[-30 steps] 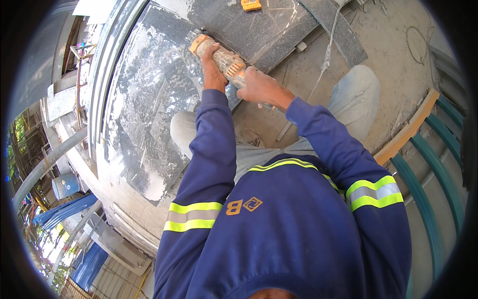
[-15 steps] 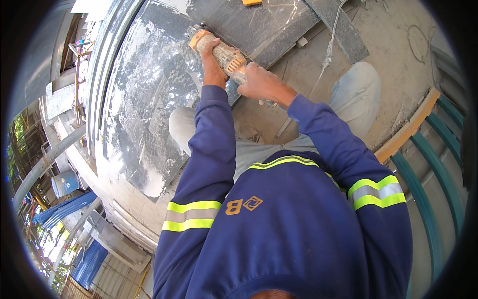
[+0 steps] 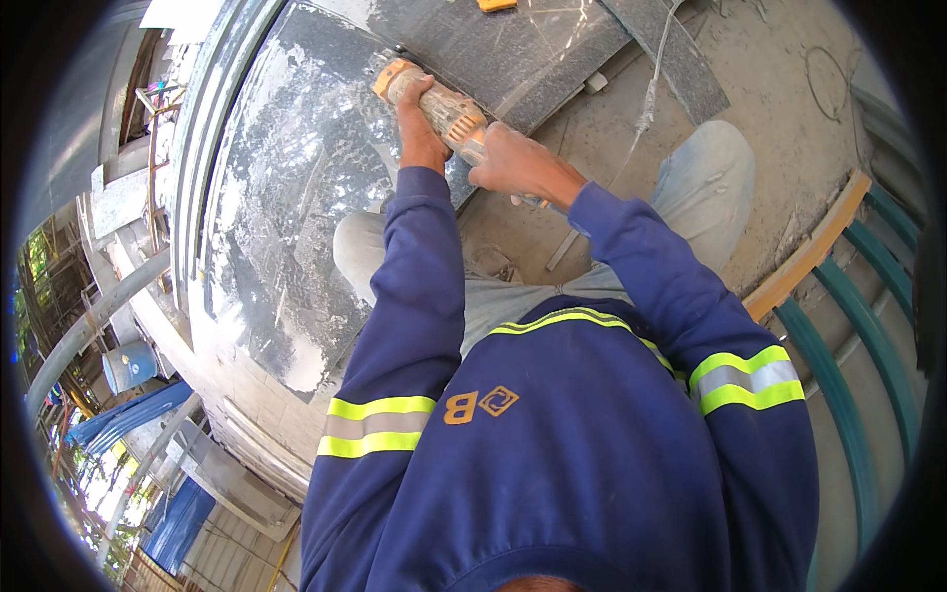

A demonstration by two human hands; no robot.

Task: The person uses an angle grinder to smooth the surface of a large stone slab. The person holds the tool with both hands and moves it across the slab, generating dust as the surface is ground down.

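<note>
Both of my hands hold a dust-coated orange angle grinder (image 3: 459, 120), whose long body slants from upper left down to the right. My left hand (image 3: 420, 126) is wrapped round its front part, just behind the orange collar. Round the rear handle my right hand (image 3: 515, 161) is closed. The grinder's head lies at the joint between a whitish-smeared dark slab (image 3: 296, 197) and a grey stone slab (image 3: 483, 49). Its disc cannot be made out.
A pale cable (image 3: 651, 94) runs past a narrow stone strip (image 3: 671, 59) on the dusty floor (image 3: 779, 69). An orange block (image 3: 497, 5) sits on the grey slab. Teal bars with a wooden rail (image 3: 809, 247) stand at right; metal rails (image 3: 222, 89) curve along the left.
The grinder and both hands have hardly moved, with only a tiny shift up and to the left. My grip is the same.
</note>
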